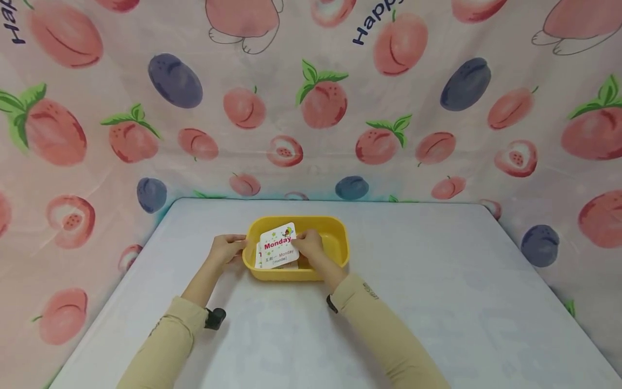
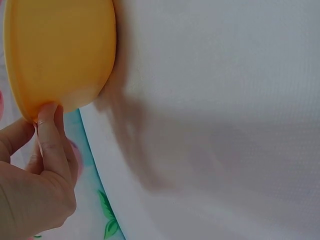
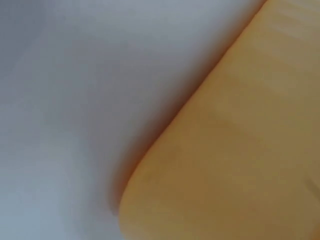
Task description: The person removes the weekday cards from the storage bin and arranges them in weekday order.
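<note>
Left hand (image 1: 227,249) grips the left rim of the yellow tub (image 1: 335,237) mid-table while the right hand (image 1: 308,244) pinches the Monday card (image 1: 278,245) tilted above the other cards (image 1: 258,256) inside, so the handling looks midway, with the card neither flat nor clear of the tub.

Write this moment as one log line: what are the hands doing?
left hand: grips yellow tub rim | right hand: holds Monday card over tub | more cards beneath | table: white
</note>
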The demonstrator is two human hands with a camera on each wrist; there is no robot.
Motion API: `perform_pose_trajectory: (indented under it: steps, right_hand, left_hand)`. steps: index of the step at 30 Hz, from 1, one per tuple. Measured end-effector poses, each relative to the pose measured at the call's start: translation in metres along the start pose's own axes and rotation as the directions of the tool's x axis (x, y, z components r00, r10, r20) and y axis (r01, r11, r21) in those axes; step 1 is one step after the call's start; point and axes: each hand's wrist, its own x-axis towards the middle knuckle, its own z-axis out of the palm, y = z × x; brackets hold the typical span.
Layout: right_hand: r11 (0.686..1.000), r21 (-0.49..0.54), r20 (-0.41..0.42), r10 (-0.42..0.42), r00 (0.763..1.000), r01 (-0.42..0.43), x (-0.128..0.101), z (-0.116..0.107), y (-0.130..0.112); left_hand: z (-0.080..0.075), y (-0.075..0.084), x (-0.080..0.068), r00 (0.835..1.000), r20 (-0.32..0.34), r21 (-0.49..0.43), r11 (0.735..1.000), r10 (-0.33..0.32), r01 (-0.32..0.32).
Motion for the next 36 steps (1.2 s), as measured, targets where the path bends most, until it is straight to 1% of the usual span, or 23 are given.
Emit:
perform_pose_trajectory:
  steps: [3, 9, 12, 18, 22, 26, 28, 32, 36]
  right_hand:
    - [1.000, 0.023, 0.008, -0.017, 1.000, 0.017, -0.003, -0.004, -0.001]
    - [0.997, 0.061, 0.037, -0.041, 0.998, 0.038, -0.008, -0.014, -0.002]
    - [0.998, 0.055, 0.052, -0.044, 0.998, 0.041, -0.010, -0.021, -0.003]
    - [0.995, 0.078, 0.047, -0.064, 0.997, 0.060, -0.013, -0.037, -0.006]
    - [0.997, 0.074, 0.036, -0.035, 0.999, 0.033, -0.016, -0.049, -0.007]
    - [0.995, 0.079, 0.036, -0.058, 0.998, 0.055, -0.021, -0.062, -0.008]
    - [0.993, 0.098, 0.042, -0.077, 0.996, 0.072, -0.023, -0.069, -0.008]
    - [0.991, 0.118, 0.051, -0.074, 0.996, 0.068, -0.027, -0.082, -0.007]
    - [0.996, 0.082, 0.046, -0.050, 0.998, 0.047, -0.030, -0.093, -0.004]
  left_hand:
    - [0.000, 0.001, 0.000, 1.000, 0.001, 0.006, 1.000, -0.013, 0.013]
    - [-0.001, 0.005, 0.000, 0.998, 0.009, 0.003, 0.998, -0.069, 0.069]
    - [-0.002, 0.007, 0.001, 0.996, 0.012, -0.010, 0.996, -0.085, 0.085]
    - [-0.004, 0.011, 0.002, 0.996, 0.024, -0.004, 0.996, -0.087, 0.087]
    - [-0.004, 0.011, 0.004, 0.995, 0.032, 0.003, 0.996, -0.093, 0.093]
    - [-0.007, 0.012, 0.004, 0.994, 0.065, -0.008, 0.996, -0.091, 0.091]
    - [-0.009, 0.012, 0.003, 0.992, 0.083, -0.019, 0.995, -0.097, 0.099]
    - [-0.010, 0.013, 0.003, 0.987, 0.102, -0.043, 0.991, -0.123, 0.128]
    - [-0.009, 0.011, 0.007, 0.984, 0.111, -0.058, 0.987, -0.142, 0.149]
